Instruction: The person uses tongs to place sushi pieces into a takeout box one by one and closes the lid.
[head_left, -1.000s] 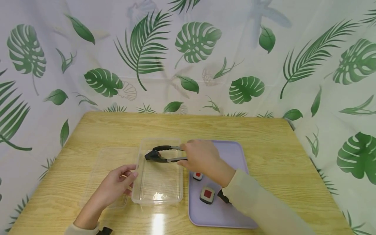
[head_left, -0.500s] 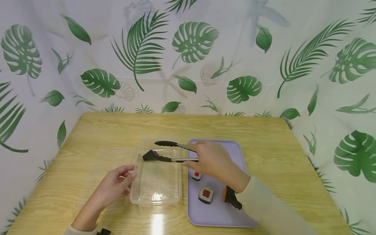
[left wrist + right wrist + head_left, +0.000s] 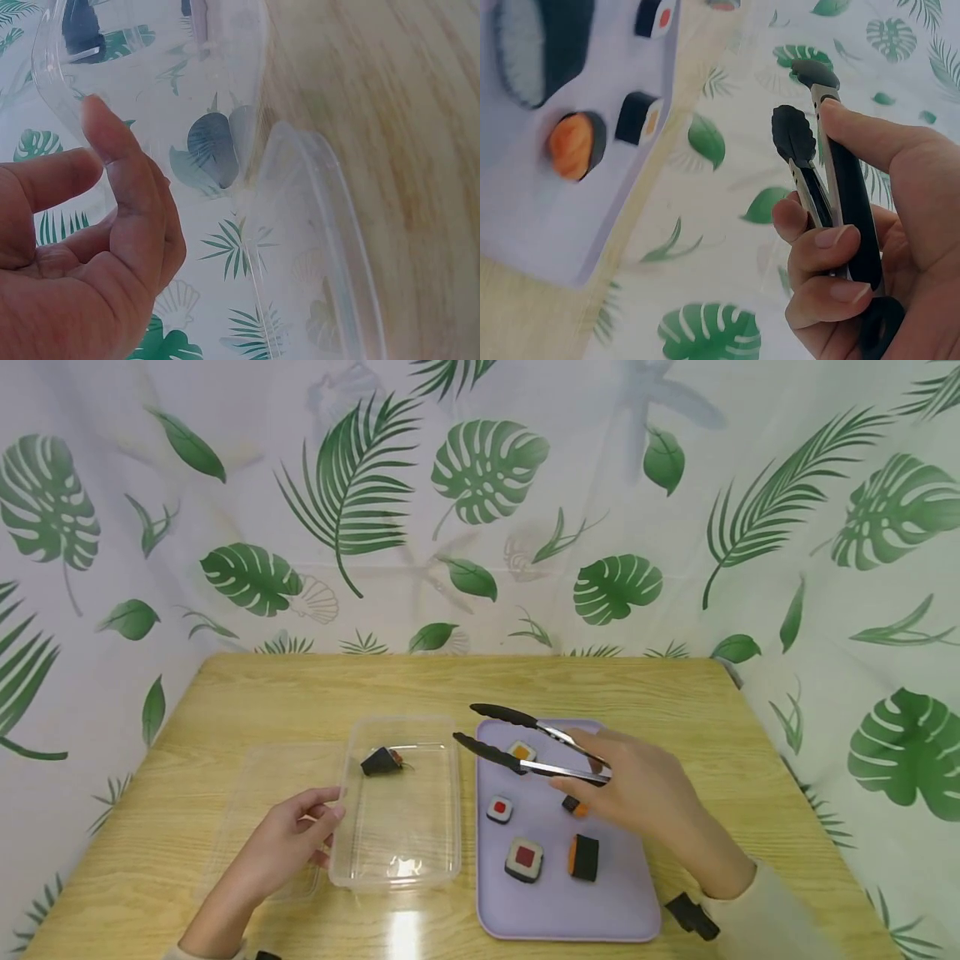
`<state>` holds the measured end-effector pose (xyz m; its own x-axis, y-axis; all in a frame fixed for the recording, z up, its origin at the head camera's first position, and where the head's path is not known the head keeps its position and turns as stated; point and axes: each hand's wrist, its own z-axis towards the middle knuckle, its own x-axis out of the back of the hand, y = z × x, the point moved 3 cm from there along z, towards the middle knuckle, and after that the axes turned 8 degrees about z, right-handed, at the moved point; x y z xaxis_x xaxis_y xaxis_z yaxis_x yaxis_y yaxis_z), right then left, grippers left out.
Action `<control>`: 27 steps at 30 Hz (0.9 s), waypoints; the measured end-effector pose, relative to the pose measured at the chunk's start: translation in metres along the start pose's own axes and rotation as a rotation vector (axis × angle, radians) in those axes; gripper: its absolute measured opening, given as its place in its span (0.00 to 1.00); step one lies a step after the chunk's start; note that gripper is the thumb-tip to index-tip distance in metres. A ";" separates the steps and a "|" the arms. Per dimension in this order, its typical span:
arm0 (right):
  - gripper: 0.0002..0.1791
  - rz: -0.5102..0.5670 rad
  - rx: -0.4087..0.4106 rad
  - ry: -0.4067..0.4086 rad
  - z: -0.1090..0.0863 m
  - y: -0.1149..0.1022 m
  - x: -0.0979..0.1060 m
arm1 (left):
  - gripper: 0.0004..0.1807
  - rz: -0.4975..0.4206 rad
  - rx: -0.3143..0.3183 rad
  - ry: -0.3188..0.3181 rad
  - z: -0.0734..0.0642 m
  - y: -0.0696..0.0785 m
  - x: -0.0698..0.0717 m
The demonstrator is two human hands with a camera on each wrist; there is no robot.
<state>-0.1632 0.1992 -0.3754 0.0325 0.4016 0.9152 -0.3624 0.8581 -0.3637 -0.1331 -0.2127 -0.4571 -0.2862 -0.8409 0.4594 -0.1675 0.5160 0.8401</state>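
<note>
My right hand (image 3: 637,781) grips a pair of black-tipped metal tongs (image 3: 558,770), seen also in the right wrist view as tongs (image 3: 846,195). The tongs' tips are spread, with nothing between them, over the far left corner of the lilac tray (image 3: 555,920). A dark-wrapped sushi hand roll (image 3: 382,762) lies in the far left part of a clear plastic container (image 3: 397,883). My left hand (image 3: 288,835) rests its fingertips at this container's left wall; the left wrist view shows the fingers (image 3: 135,202) loosely bent beside it.
On the tray are a yellow-centred sushi roll (image 3: 522,750), a small red-centred roll (image 3: 500,809), a larger roll (image 3: 524,860), an orange-and-black piece (image 3: 583,857) and a smaller orange one (image 3: 575,806). A clear lid (image 3: 255,793) lies left of the container on the wooden table (image 3: 405,685).
The tongs have spread and let go of the hand roll, which stays in the container. My right hand has moved right with the tongs, over the tray. My left hand has stayed in place.
</note>
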 end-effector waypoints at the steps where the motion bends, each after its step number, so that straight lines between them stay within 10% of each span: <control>1: 0.34 0.000 -0.004 0.010 -0.005 0.004 0.003 | 0.29 -0.002 0.001 -0.001 0.000 0.000 0.000; 14: 0.24 -0.009 -0.064 0.155 -0.071 0.061 0.019 | 0.30 0.008 -0.025 -0.011 0.001 0.001 0.001; 27: 0.25 0.013 -0.144 0.051 -0.109 0.086 0.002 | 0.30 0.005 -0.009 -0.012 -0.001 0.001 0.001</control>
<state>-0.0926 0.3087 -0.4238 0.0773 0.4259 0.9015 -0.2263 0.8881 -0.4001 -0.1325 -0.2136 -0.4557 -0.2985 -0.8364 0.4597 -0.1577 0.5182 0.8406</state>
